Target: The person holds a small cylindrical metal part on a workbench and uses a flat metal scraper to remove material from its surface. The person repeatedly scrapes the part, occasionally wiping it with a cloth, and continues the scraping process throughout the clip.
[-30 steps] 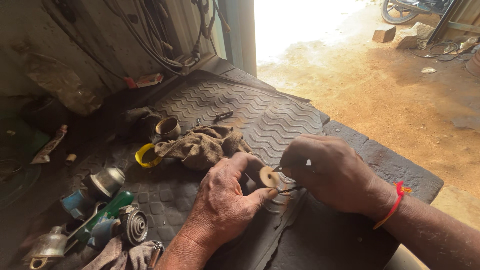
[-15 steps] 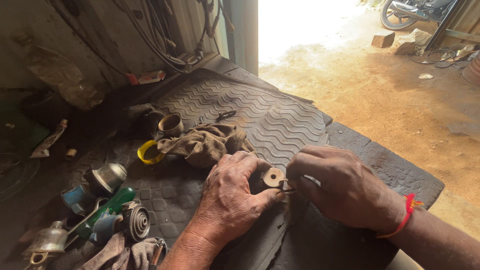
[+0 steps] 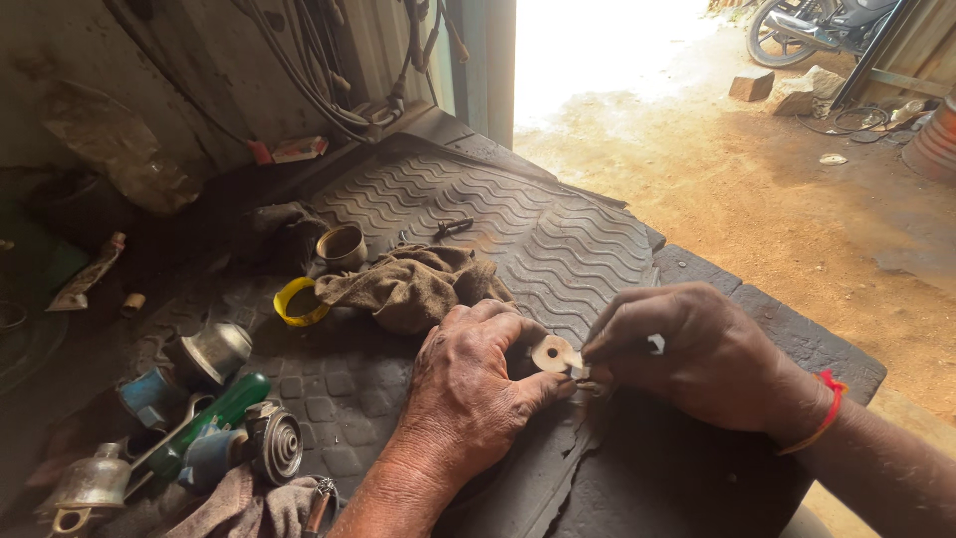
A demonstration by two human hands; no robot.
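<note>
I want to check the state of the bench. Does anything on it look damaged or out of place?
Yes. The black rubber mat is torn at its near edge, just below the left hand; a ragged split runs down toward the front of the bench. A crumpled brown rag also lies bunched on the mat. The small round disc looks intact.

Dim metal wall [image 3: 199, 60]; sunlit dirt yard [image 3: 757, 189] beyond the open doorway.

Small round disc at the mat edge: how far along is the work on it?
Done: nothing reads as finished. In hand: left hand pinches the pale round disc while right hand presses a small tool tip to its rim; what the tool is, cannot tell. Left: metal cup, yellow ring and coiled part lie untouched on the rubber mat.
</note>
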